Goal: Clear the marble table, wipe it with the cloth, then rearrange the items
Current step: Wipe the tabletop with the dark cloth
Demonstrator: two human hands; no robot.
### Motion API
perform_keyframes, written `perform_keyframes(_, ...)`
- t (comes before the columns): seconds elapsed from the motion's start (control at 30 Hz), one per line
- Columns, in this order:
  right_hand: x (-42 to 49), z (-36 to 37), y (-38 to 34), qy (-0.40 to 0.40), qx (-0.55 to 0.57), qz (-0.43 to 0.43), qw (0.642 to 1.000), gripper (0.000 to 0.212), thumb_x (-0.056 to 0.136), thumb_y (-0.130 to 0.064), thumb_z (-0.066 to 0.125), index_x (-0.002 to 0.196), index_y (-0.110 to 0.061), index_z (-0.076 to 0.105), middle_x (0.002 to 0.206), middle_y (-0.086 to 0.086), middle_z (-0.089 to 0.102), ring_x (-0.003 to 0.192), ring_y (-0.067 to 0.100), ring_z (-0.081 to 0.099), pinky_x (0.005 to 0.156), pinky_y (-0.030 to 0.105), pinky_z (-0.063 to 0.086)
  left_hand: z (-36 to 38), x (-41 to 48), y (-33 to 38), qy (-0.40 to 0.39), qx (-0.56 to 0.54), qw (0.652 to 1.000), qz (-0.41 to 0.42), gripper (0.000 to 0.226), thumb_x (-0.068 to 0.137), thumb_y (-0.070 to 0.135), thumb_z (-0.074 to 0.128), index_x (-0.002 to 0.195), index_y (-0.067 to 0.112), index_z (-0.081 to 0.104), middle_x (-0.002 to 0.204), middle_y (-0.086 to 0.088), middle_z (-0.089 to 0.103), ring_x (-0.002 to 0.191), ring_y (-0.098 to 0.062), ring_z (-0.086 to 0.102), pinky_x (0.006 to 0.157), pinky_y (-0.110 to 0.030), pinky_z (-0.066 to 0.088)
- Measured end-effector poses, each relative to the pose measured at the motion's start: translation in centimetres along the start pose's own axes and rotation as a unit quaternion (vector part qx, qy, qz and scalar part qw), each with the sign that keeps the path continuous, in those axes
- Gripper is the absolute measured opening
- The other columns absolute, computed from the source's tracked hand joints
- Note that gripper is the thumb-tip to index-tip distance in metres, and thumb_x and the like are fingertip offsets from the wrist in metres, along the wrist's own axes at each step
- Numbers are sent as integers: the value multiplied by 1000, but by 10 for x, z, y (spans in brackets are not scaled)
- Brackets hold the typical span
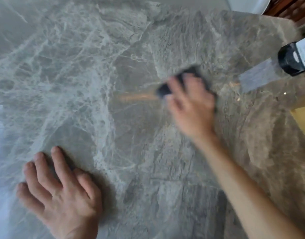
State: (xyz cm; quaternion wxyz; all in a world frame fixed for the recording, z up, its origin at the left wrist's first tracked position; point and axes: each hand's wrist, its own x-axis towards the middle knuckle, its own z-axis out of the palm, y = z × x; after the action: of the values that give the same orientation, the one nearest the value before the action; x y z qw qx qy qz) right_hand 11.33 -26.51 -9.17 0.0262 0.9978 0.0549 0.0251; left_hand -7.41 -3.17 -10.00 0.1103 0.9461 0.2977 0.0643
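The grey veined marble table (100,69) fills the view. My right hand (191,107) lies over a dark cloth (165,88) right of the table's middle, fingers spread across it and pressing it down; the hand and cloth are blurred. Only the cloth's dark edges show beyond my fingers. Near the front left, my left hand (58,192) rests flat on the marble with its fingers spread and nothing under it.
A black-capped container with a white label (293,61) lies at the right edge, mirrored in the marble. A yellow wooden piece (303,119) juts in below it. Small crumbs (238,100) lie near the cloth. A white rounded object (248,4) sits beyond the far right corner.
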Motion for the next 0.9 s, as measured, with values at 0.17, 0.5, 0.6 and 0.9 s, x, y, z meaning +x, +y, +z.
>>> perform_keyframes(0.17, 1, -13, 85, -81, 125, 498, 855, 55, 94, -62, 12, 148, -49, 11, 163, 4, 6, 149, 27, 4, 116, 58, 4, -2, 3, 4, -45, 6, 999, -22, 60, 92, 27, 31, 150, 15, 20, 155, -19, 21, 146, -36, 15, 118, -57, 11)
perform_keyframes(0.5, -60, -26, -178, -77, 164, -315, 932, 45, 98, -51, 30, 143, -47, 34, 160, -3, 22, 149, 16, 14, 116, 44, 14, 1, 2, 0, -34, 10, 999, -11, 57, 92, 27, 35, 145, 8, 25, 153, -22, 25, 145, -38, 19, 117, -58, 13)
perform_keyframes(0.6, -46, -11, -72, -31, 86, -231, 969, 43, 98, -50, 34, 140, -43, 42, 153, 1, 37, 141, 21, 32, 105, 42, 33, -1, 4, 3, -52, -5, 998, -33, 58, 93, 27, 30, 148, 12, 20, 156, -17, 19, 147, -35, 13, 119, -57, 9)
perform_keyframes(0.9, -64, -29, -73, -25, 156, 196, 968, 50, 95, -36, 20, 137, -23, 45, 149, 17, 36, 138, 32, 29, 106, 53, 28, -2, 5, 5, -71, -11, 997, -35, 60, 91, 30, 28, 149, 14, 18, 157, -16, 16, 147, -34, 10, 119, -57, 6)
